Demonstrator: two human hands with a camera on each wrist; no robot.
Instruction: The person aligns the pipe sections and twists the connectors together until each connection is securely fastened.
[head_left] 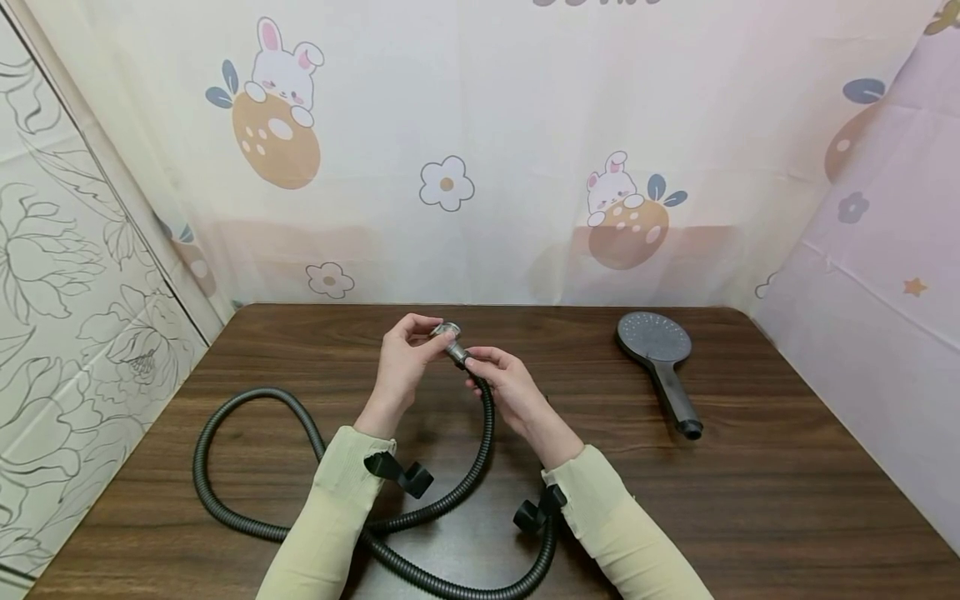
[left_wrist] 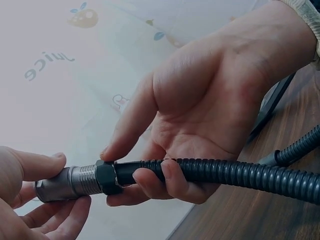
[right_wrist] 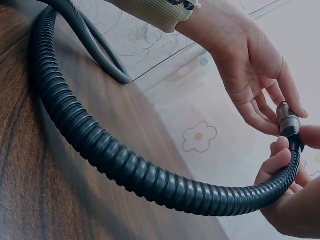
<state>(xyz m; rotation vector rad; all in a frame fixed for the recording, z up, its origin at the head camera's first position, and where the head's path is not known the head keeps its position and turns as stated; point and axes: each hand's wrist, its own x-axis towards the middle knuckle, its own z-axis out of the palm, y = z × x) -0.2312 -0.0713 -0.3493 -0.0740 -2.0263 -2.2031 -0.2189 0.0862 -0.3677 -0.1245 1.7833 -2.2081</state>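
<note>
My left hand (head_left: 401, 362) pinches a silvery metal threaded fitting (left_wrist: 57, 185) between thumb and fingertips, above the table's back half. Right beside it, my right hand (head_left: 510, 387) grips the end of a black ribbed hose (right_wrist: 150, 182), its thumb at the dark hexagonal nut (left_wrist: 106, 176). Fitting and nut meet end to end, with some thread showing between them in the left wrist view. From the right hand, the hose curves down and loops across the table under the left forearm. A grey shower head (head_left: 656, 337) lies apart on the right, handle toward the front.
The dark wooden table (head_left: 780, 500) ends at a hanging cloth (head_left: 510, 100) printed with rabbits and flowers. A flower-patterned panel (head_left: 90, 317) borders the left side, a pale cloth (head_left: 885, 275) the right. Black wrist mounts (head_left: 397, 473) sit on both sleeves.
</note>
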